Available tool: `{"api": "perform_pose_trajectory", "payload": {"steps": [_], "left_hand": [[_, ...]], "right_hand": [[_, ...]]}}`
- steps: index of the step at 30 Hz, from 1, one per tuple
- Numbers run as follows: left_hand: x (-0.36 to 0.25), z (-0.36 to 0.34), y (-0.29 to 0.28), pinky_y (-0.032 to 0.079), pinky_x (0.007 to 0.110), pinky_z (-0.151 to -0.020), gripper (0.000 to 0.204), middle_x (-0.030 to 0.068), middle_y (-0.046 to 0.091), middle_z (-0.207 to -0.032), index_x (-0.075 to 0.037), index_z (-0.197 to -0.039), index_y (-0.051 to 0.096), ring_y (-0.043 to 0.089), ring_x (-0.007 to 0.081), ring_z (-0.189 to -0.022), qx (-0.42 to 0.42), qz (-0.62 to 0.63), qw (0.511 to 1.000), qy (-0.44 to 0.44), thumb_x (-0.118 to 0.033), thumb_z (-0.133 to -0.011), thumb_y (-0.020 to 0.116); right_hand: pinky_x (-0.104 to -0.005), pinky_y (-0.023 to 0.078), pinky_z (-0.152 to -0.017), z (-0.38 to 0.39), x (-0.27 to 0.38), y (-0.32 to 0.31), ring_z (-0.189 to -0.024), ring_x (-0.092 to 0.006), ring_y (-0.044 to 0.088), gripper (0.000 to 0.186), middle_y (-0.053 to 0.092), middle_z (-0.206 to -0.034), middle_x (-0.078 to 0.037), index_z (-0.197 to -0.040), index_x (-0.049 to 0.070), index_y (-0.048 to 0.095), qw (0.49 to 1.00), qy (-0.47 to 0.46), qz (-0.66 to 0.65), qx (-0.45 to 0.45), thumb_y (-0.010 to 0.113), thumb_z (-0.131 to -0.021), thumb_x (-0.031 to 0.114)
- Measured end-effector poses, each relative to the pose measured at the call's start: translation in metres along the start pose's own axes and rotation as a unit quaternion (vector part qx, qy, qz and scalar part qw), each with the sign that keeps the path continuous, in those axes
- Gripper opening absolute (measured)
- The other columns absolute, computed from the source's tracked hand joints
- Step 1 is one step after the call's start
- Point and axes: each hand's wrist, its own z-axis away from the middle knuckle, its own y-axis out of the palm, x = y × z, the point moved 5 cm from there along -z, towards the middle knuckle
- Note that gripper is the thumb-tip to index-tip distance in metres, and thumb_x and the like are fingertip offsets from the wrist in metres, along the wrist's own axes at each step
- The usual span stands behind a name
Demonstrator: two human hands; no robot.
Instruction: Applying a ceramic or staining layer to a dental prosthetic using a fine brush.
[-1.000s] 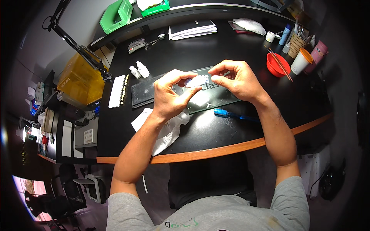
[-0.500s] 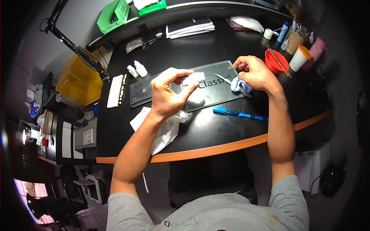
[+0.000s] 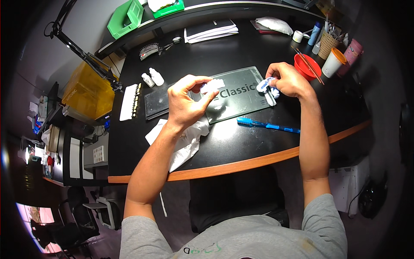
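A small, lumpy white-and-purple piece (image 3: 213, 85) is hanging over the clear glass slab's (image 3: 253, 105) left part, the left hand (image 3: 186, 97) pinching and partly hiding it between thumb and fingertips. The right hand (image 3: 289, 80) is gripping, fingers nearly together, a blue-and-white marbled piece (image 3: 264, 85) by the slab's right edge, covering some of it. Toward the black counter's (image 3: 224, 54) far right corner, a round red bowl (image 3: 300, 70) is carrying slim brushes (image 3: 318, 77) across its rim; a woven tan holder (image 3: 328, 46) is containing tools. The right forearm (image 3: 315, 146) is hiding the blue plastic toothbrush's (image 3: 267, 125) end.
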Motion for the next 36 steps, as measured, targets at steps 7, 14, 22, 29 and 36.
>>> {"api": "perform_pose_trajectory", "payload": {"steps": [7, 14, 22, 29, 36], "left_hand": [[0.000, -0.001, -0.001, 0.054, 0.024, -0.075, 0.029, 0.0044, 0.075, -0.096, -0.004, -0.107, 0.077, 0.068, 0.0087, -0.081, -0.004, -0.001, 1.000, 0.007, -0.011, -0.082, 0.089], [-0.001, -0.002, -0.002, 0.055, 0.024, -0.076, 0.029, 0.0046, 0.075, -0.095, -0.004, -0.107, 0.077, 0.068, 0.0089, -0.081, -0.009, -0.001, 1.000, 0.008, -0.010, -0.081, 0.089], [0.001, -0.002, -0.001, 0.054, 0.025, -0.080, 0.029, 0.0048, 0.076, -0.099, -0.003, -0.108, 0.076, 0.067, 0.0091, -0.085, -0.016, 0.033, 0.999, -0.012, -0.008, -0.082, 0.088], [0.008, -0.002, -0.001, 0.053, 0.025, -0.082, 0.028, 0.0052, 0.076, -0.102, -0.003, -0.110, 0.075, 0.068, 0.0088, -0.088, -0.013, 0.080, 0.995, -0.048, -0.008, -0.084, 0.086], [0.004, 0.000, -0.001, 0.053, 0.025, -0.081, 0.028, 0.0042, 0.076, -0.100, -0.003, -0.110, 0.076, 0.069, 0.0086, -0.087, -0.010, 0.081, 0.995, -0.050, -0.009, -0.084, 0.086]], "right_hand": [[-0.0417, 0.057, -0.076, -0.008, -0.032, -0.020, -0.087, -0.0306, 0.074, 0.012, 0.074, -0.089, -0.020, -0.093, 0.001, 0.073, 0.986, 0.105, 0.021, -0.125, 0.065, -0.085, -0.001], [-0.0453, 0.057, -0.083, -0.010, -0.041, -0.023, -0.097, -0.0356, 0.074, 0.021, 0.075, -0.099, -0.019, -0.098, 0.005, 0.072, 0.970, 0.174, 0.122, -0.120, 0.066, -0.080, -0.004], [-0.0410, 0.057, -0.092, 0.004, 0.006, -0.013, -0.106, -0.0330, 0.071, 0.036, 0.072, -0.111, -0.020, -0.109, 0.004, 0.078, 0.984, -0.028, 0.110, -0.136, 0.068, -0.077, -0.010], [-0.0392, 0.059, -0.092, 0.005, 0.021, 0.005, -0.102, -0.0331, 0.075, 0.030, 0.076, -0.103, -0.023, -0.104, -0.002, 0.079, 0.994, -0.064, 0.083, 0.012, 0.068, -0.078, -0.013], [-0.0393, 0.056, -0.086, 0.008, 0.020, 0.010, -0.095, -0.0288, 0.068, 0.013, 0.067, -0.097, -0.014, -0.091, -0.001, 0.073, 0.994, -0.068, 0.085, 0.032, 0.080, -0.081, -0.001]]}}
